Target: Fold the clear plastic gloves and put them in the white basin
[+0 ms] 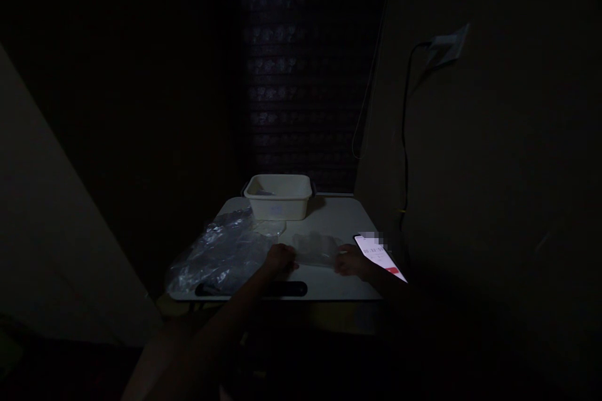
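Note:
A clear plastic bag (316,249), flat and see-through, lies low over the white table between my two hands. At its left edge my left hand (281,258) has its fingers closed on the plastic. Opposite, my right hand (348,260) grips the bag's right edge with bent fingers. Dim light hides the exact finger contact. To the left, a large heap of crumpled clear plastic (221,250) covers much of the table's left side, close to my left hand.
A cream plastic basin (279,207) stands at the back of the white table (336,216), something small and dark inside it. A lit phone (379,257) showing a timer lies at the right edge. A black cable (405,138) hangs from a wall outlet (446,49).

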A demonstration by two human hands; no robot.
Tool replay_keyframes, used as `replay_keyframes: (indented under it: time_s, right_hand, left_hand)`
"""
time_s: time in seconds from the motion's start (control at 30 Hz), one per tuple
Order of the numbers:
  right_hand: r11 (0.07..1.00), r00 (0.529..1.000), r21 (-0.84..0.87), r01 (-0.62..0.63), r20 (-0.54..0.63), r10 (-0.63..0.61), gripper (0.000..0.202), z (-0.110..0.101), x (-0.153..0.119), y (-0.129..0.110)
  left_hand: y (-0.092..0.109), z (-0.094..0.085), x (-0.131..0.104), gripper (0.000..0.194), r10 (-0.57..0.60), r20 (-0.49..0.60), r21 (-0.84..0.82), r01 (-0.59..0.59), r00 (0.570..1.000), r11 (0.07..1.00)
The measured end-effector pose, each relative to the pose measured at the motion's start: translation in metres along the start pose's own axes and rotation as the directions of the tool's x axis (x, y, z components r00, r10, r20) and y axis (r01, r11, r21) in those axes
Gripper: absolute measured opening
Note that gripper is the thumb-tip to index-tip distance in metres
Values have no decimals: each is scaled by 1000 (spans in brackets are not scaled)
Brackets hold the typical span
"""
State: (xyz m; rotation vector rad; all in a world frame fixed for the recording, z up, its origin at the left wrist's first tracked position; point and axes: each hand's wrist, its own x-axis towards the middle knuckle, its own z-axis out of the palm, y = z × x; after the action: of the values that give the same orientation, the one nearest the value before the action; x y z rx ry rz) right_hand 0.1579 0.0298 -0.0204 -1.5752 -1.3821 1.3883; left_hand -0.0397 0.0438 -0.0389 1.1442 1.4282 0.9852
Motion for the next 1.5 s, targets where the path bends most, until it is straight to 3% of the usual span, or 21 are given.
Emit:
replay_keyframes:
  time_s: [0.1, 0.2, 0.37, 0.57, 0.87, 0.93, 1.0, 1.1, 1.17, 1.3, 1.4, 1.5]
  right_hand:
    - [997, 995, -63, -42, -94, 36, 25, 1, 3, -2]
    - [966, 980, -255, -33, -198, -19, 28, 1, 7, 0]
    - [914, 967, -405, -11, -238, -94, 33, -2, 13, 8]
    - [716, 939, -690, 110, -164, -303, 33, -3, 17, 14]
    - [597, 954, -797, 90, -103, -281, 32, -2, 7, 9]
    - [531, 940, -844, 72, -121, -319, 32, -2, 2, 3]
    - [451, 900, -886, 106, -107, -422, 31, 0, -1, -4]
    - [372, 826, -895, 246, -8, -564, 32, 10, 1, -7]
    - [335, 781, -883, 328, 54, -623, 35, 19, 6, -3]
    - [195, 722, -896, 398, 174, -670, 47, 33, 13, 16]
    - [152, 729, -915, 373, 188, -658, 51, 35, 12, 28]
    - [147, 757, -934, 327, 165, -632, 55, 32, 8, 33]
  left_hand:
    - [1, 1, -3, 9, 14, -7, 49, -13, 1000, 999]
    - [4, 2, -8, 10, 37, -19, 124, -35, 999, 992]
    - [9, 2, -13, 9, 80, -30, 325, -67, 996, 943]
    - [8, -3, -8, 10, 184, -25, 590, -134, 983, 796]
    - [13, -7, -17, 19, 283, 48, 811, -203, 958, 549]
    - [18, -4, -20, 21, 344, 94, 876, -242, 934, 417]
    - [20, 3, -22, 22, 411, 226, 888, -360, 883, 285]
    - [15, 19, -22, 27, 482, 432, 804, -568, 763, 178]
    - [9, 28, -21, 34, 508, 460, 790, -597, 729, 141]
    - [-6, 35, -17, 45, 501, 397, 874, -484, 769, 52]
    - [-13, 34, -16, 49, 473, 382, 910, -412, 794, -42]
    - [-16, 32, -16, 54, 477, 353, 929, -361, 805, -77]
